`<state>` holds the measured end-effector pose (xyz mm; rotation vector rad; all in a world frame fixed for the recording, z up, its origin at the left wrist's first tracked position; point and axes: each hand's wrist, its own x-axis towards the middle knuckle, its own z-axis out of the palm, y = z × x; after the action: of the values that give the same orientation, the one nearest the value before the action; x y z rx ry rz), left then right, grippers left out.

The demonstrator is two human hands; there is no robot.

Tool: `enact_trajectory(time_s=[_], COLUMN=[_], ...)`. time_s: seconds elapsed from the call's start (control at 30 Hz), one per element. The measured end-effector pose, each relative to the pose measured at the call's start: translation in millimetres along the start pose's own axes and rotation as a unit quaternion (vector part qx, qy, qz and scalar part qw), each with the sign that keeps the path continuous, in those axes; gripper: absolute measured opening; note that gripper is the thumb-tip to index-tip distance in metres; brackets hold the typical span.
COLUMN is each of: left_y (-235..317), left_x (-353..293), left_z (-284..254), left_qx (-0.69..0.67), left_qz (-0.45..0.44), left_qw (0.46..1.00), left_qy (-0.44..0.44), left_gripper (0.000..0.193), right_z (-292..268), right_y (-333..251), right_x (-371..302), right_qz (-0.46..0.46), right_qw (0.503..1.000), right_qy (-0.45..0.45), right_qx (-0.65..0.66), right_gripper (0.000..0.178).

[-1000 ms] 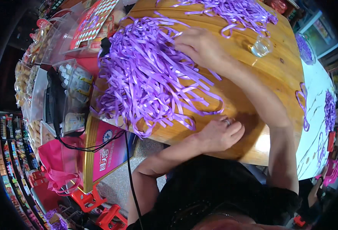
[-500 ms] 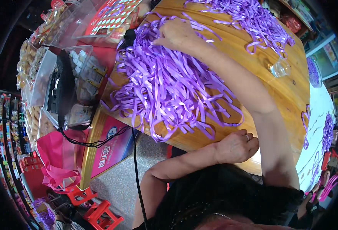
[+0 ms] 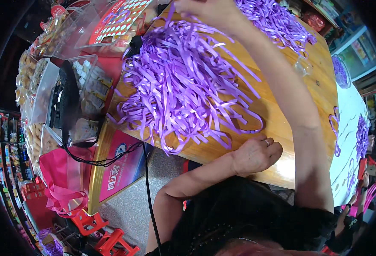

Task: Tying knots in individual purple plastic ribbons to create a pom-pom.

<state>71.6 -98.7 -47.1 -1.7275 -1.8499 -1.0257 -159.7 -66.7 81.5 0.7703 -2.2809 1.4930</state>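
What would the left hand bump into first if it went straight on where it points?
The left hand would probably meet the right arm, though their heights are hard to judge.

The ribbons (image 3: 179, 81) are purple, narrow, flat and shiny, heaped in a loose tangle on the left part of the wooden table (image 3: 273, 123). Many strands run from the far side toward the near edge, crossing and twisting over each other. Rounded loops spread at the near end, and 1 strand at the far end stands raised.
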Motion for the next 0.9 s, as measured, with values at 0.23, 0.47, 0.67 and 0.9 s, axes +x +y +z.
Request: enact_trajectory(time_s=[0.23,0.47,0.67,0.9], left_y=[3,-5,-15,-20], left_x=[-4,27,61,60], left_z=[-10,-48,-30,-38], left_qx=[0.000,0.044,-0.339,-0.427], left_qz=[-0.073,-0.204,-0.297,-0.409], left_qw=[0.989,0.915,0.862,0.770], left_qy=[0.129,0.345,0.233,0.242], left_gripper=[0.026,0.049,0.045,0.007], right_z=[-81,-148,-149,-181], right_y=[-93,-84,-89,-61], right_x=[-68,-172,-223,-268], right_qz=[0.145,0.136,0.157,0.210], right_qw=[0.924,0.974,0.977,0.978], right_qy=[-0.073,-0.053,-0.118,0.002], right_qx=[0.346,0.171,0.083,0.008], right_gripper=[0.014,0.014,0.018,0.016])
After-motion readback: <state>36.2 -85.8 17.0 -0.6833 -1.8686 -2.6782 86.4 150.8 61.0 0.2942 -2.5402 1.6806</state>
